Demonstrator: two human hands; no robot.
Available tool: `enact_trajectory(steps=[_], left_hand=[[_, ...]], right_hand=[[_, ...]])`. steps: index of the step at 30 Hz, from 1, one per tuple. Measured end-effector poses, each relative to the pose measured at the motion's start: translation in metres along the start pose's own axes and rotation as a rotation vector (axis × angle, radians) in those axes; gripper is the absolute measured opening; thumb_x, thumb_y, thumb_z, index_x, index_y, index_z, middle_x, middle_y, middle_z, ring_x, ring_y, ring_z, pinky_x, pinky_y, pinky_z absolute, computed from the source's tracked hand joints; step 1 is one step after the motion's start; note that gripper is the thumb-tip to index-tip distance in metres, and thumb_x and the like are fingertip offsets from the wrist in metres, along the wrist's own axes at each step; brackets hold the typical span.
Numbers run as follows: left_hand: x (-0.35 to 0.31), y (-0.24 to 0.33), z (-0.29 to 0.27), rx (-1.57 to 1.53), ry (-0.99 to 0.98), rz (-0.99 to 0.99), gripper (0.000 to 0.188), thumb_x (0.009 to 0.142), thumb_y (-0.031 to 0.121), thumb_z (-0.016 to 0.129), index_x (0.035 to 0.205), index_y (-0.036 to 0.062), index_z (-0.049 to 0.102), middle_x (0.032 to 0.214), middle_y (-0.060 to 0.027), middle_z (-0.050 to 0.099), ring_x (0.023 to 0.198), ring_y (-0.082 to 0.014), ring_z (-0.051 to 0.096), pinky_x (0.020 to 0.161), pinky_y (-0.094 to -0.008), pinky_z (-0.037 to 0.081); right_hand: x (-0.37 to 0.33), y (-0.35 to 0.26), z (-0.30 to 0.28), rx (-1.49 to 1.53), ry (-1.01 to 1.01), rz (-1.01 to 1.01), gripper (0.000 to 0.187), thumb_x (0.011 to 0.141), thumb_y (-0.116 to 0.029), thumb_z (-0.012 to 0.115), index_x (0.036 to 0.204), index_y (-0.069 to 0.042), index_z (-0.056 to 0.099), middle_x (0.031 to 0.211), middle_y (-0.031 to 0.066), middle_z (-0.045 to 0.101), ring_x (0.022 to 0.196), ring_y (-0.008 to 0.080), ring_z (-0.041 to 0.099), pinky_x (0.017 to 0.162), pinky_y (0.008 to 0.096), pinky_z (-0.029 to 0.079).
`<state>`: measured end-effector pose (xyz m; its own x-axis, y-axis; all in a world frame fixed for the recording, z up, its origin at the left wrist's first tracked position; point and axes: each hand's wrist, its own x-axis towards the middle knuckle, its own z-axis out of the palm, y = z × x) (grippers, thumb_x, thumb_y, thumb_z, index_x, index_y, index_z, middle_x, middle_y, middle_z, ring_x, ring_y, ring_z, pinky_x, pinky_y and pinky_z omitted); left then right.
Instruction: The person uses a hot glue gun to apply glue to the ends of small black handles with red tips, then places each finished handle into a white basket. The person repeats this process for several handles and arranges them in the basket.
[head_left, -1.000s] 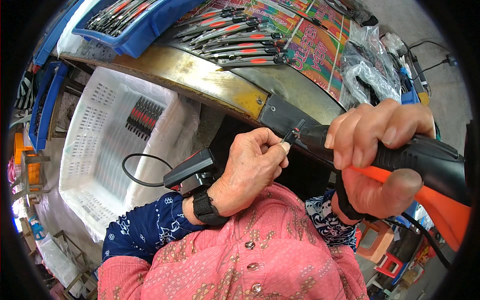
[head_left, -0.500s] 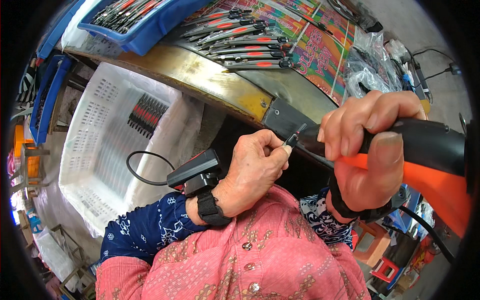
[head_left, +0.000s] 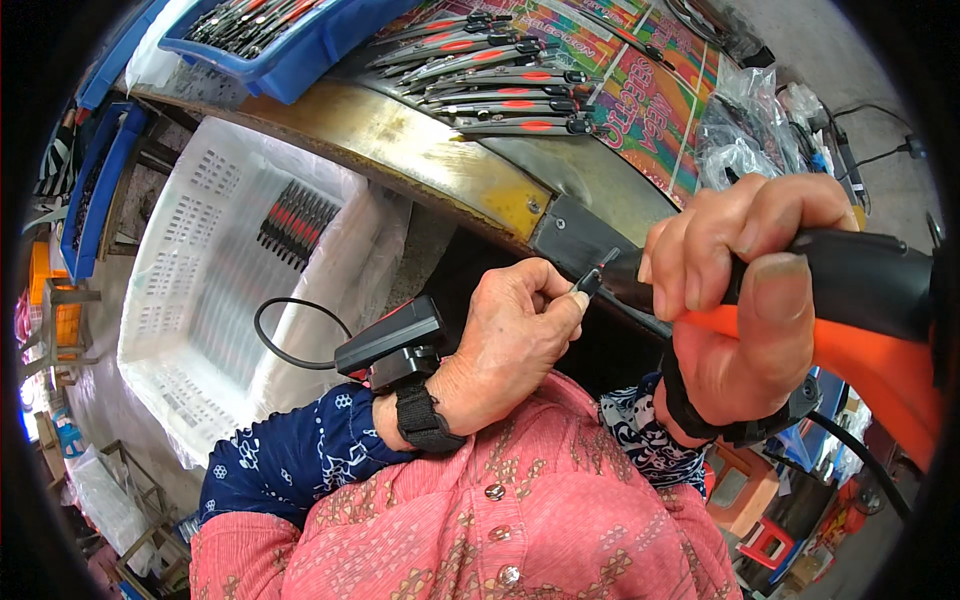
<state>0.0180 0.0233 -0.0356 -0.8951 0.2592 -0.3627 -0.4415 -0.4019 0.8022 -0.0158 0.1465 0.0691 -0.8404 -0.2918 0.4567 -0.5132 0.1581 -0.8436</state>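
Observation:
My left hand (head_left: 520, 335) is closed in a pinch on a small dark piece (head_left: 590, 284) with a thin tip pointing up and right. Most of that piece is hidden by the fingers. My right hand (head_left: 745, 290) wraps round a black-and-orange power tool (head_left: 865, 285), whose far end runs off toward the right rim. Its dark narrow nose (head_left: 627, 275) lies close to the small piece; whether the two touch I cannot tell. On the bench ahead lies a row of slim grey drawing compasses (head_left: 515, 105) with red insets.
A blue bin (head_left: 290, 75) full of similar pieces stands on the bench (head_left: 400, 130) at the far left. Below it is a white basket (head_left: 180, 290) with a neat row of red-and-black pieces (head_left: 298, 222). Clear plastic bags (head_left: 745, 130) and cables lie at the far right.
Both hands keep their grips and their places almost unchanged. The view has shifted slightly, so the bench and basket appear a little farther right.

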Motion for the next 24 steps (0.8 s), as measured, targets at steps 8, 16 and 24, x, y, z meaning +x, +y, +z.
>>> enact_trajectory(steps=[8, 16, 24], left_hand=[[0.003, -0.005, 0.000, 0.016, -0.010, 0.055, 0.013, 0.086, 0.009, 0.057, 0.077, -0.0012, 0.054, 0.062, -0.0015, 0.055, 0.052, -0.0057, 0.048, 0.046, -0.0213, 0.038], [-0.005, 0.017, -0.002, 0.211, -0.024, -0.037, 0.014, 0.086, 0.008, 0.056, 0.079, -0.0039, 0.054, 0.062, -0.0041, 0.057, 0.048, -0.0084, 0.050, 0.043, -0.0231, 0.040], [-0.011, 0.016, -0.004, 0.350, -0.067, 0.063, 0.019, 0.084, 0.008, 0.060, 0.097, -0.0026, 0.052, 0.065, -0.0026, 0.057, 0.052, -0.0058, 0.051, 0.046, -0.0188, 0.039]], right_hand=[[-0.002, 0.001, 0.004, 0.013, 0.041, -0.003, 0.035, 0.085, -0.034, 0.061, 0.089, -0.006, 0.041, 0.066, 0.0047, 0.048, 0.051, 0.0142, 0.047, 0.055, 0.0314, 0.043], [-0.006, 0.004, -0.003, -0.151, 0.028, -0.074, 0.045, 0.083, -0.040, 0.064, 0.098, -0.003, 0.042, 0.068, 0.0055, 0.046, 0.054, 0.0143, 0.047, 0.058, 0.0309, 0.043], [-0.024, -0.002, -0.007, 0.317, 0.151, -0.089, 0.047, 0.083, -0.043, 0.064, 0.098, -0.004, 0.043, 0.068, 0.0046, 0.047, 0.054, 0.0152, 0.049, 0.059, 0.0318, 0.044]])
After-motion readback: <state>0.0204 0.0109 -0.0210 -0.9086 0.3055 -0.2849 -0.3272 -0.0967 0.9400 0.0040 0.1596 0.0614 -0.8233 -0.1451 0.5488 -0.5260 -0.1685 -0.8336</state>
